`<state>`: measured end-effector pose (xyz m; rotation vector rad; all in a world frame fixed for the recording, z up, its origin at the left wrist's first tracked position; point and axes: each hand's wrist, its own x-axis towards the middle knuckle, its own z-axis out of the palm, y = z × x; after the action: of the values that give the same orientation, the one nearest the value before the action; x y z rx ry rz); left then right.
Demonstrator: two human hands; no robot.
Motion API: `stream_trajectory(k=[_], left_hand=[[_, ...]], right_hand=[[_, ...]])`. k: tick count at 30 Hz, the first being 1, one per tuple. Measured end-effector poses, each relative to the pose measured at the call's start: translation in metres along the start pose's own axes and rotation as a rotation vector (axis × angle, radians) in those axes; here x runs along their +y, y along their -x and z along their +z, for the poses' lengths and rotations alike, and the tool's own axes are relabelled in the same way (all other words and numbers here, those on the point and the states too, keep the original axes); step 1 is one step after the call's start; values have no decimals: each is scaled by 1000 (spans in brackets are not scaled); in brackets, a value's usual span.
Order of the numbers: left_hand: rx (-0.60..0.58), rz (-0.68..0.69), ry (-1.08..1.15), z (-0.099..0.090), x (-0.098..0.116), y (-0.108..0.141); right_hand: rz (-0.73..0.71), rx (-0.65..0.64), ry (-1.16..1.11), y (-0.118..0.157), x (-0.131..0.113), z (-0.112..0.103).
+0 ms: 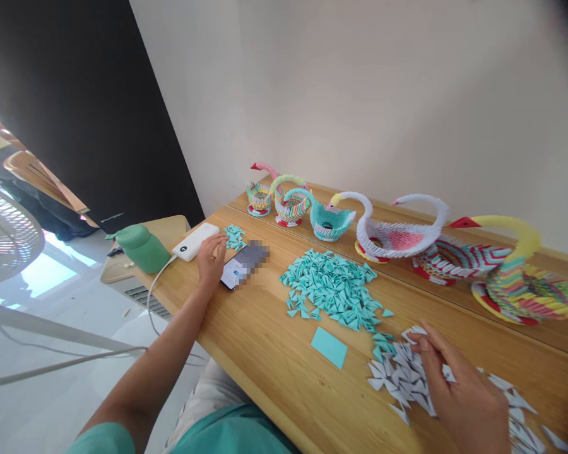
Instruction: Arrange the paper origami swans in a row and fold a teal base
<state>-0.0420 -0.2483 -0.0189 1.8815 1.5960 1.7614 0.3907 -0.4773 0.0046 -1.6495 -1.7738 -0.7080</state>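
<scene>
My left hand (211,257) rests on the wooden table (265,315), fingers loosely apart and holding nothing that I can see. It lies between a white power bank (196,241) and a dark phone (243,263), close to a small group of teal folded paper triangles (235,237). At the right, my right hand (466,384) hovers over a pile of white folded paper triangles (404,375), its thumb and index finger pinched at a white paper triangle (413,333). A large heap of teal paper triangles (331,287) spreads across the middle, with a flat teal paper rectangle (329,347) in front.
Several folded-paper swan baskets stand along the wall, among them a teal swan (331,221) and a white-and-pink swan (402,236). A green bottle (142,248) stands at the left edge beside a white cable (150,302). A fan (9,233) is at far left.
</scene>
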Motion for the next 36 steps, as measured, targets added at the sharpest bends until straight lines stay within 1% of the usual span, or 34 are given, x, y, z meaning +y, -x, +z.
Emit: stream_trajectory(k=[7,12,19,22,29,36], left_hand=[[9,-8,-8,0,0,1],[3,-6,2,0,-1,1],[-5,-22,22,0,0,2],[-13,-27,10,-1,0,1],[-21,-26,-14,0,-2,1],[-16,-25,-4,0,-2,1]], right_hand=[[4,-7,13,1,1,0],[60,-39,-4,4,2,1],[6,-33,-22,0,0,-1],[-20,-12,-4,-1,-1,-1],[12,-3,-24,0,-1,0],[-36,-1,22,-3,-3,-2]])
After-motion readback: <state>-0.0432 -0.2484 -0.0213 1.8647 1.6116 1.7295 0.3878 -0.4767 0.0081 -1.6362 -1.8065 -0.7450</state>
